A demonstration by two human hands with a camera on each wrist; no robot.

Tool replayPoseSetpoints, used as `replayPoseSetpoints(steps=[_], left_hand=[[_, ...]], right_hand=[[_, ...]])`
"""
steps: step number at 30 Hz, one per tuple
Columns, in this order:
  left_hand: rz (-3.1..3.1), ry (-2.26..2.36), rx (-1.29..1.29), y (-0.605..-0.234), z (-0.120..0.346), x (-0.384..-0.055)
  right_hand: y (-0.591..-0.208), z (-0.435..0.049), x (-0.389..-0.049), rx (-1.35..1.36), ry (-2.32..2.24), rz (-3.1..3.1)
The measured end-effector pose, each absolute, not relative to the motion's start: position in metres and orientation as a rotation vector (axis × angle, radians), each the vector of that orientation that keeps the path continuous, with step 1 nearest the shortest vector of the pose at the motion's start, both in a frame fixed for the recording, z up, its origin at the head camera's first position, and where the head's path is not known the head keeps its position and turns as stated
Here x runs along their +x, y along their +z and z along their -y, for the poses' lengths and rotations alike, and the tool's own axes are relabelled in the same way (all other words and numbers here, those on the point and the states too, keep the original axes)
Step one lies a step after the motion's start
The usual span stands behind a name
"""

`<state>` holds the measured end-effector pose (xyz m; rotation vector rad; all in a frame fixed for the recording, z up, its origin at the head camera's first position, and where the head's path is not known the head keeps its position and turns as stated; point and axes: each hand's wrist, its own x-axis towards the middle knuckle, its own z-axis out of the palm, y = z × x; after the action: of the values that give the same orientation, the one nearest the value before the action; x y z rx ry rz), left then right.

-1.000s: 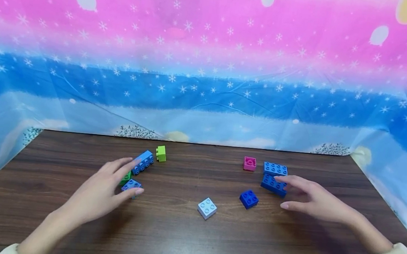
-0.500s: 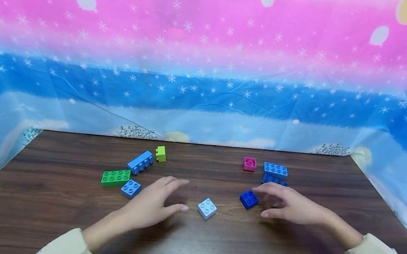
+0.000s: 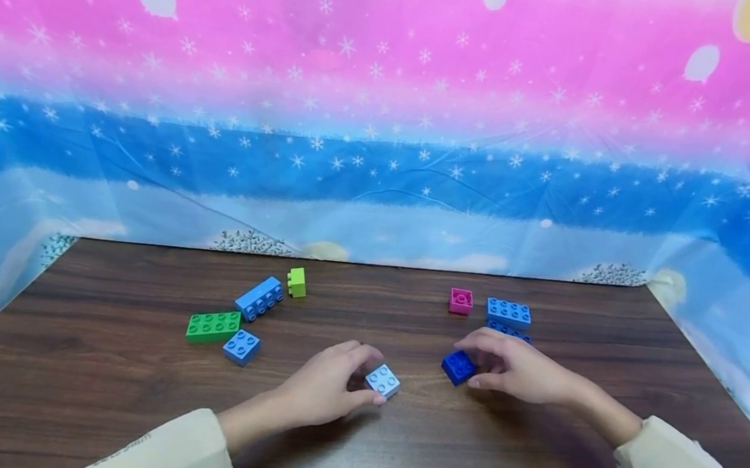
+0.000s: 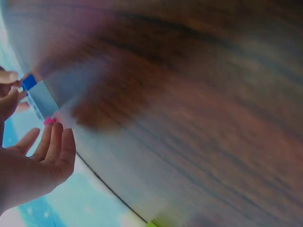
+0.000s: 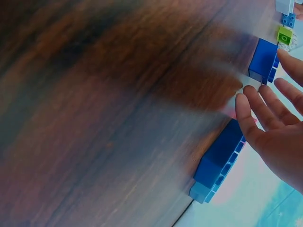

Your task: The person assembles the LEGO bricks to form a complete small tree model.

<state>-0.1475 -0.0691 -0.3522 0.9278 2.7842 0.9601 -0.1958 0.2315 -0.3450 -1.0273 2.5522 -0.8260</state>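
Observation:
In the head view a pale blue square brick point(image 3: 382, 380) lies on the wooden table, with my left hand point(image 3: 327, 384) around its left side. The thumb is at its near corner and the forefinger at its far side, with a gap showing. My right hand point(image 3: 514, 364) is at a dark blue square brick point(image 3: 458, 367), its forefinger above the far side and its thumb by the near right corner. In the right wrist view that dark blue brick point(image 5: 263, 61) sits beside the spread fingers point(image 5: 270, 113). Whether either hand presses its brick is unclear.
To the left lie a long green brick point(image 3: 213, 327), a blue square brick point(image 3: 242, 348), a long blue brick point(image 3: 259, 299) and a lime brick point(image 3: 297, 282). Back right are a magenta brick point(image 3: 460, 301), a blue brick point(image 3: 508, 312) and a partly covered darker brick point(image 3: 509, 331).
My left hand has moved right, from the left bricks to the pale blue brick. My right hand has moved left from the long blue bricks to the dark blue square brick. The bricks stay put.

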Motion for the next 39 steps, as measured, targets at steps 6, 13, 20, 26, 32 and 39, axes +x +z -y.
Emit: replayPoseSetpoints(steps=[6, 13, 20, 26, 32, 39], left_hand=[[-2.836, 0.900, 0.925, -0.354, 0.063, -0.148], [-2.868, 0.863, 0.916, -0.357, 0.062, -0.151], [-2.884, 0.859, 0.926, -0.358, 0.061, -0.153], [-2.807, 0.943, 0.982, -0.358, 0.063, -0.155], [-2.732, 1.020, 0.992, -0.359, 0.064, -0.159], [-2.724, 1.017, 0.955, -0.359, 0.065, -0.162]], right_hand=[[-0.345, -0.229, -0.197, -1.058, -0.801, -2.566], [-0.344, -0.226, -0.196, -1.108, -0.784, -2.577], [-0.346, -0.227, -0.196, -1.104, -0.760, -2.607], [-0.349, -0.227, -0.198, -1.113, -0.754, -2.616], [-0.350, -0.226, -0.199, -1.084, -0.778, -2.616], [-0.341, -0.213, -0.197, -1.063, -0.841, -2.618]])
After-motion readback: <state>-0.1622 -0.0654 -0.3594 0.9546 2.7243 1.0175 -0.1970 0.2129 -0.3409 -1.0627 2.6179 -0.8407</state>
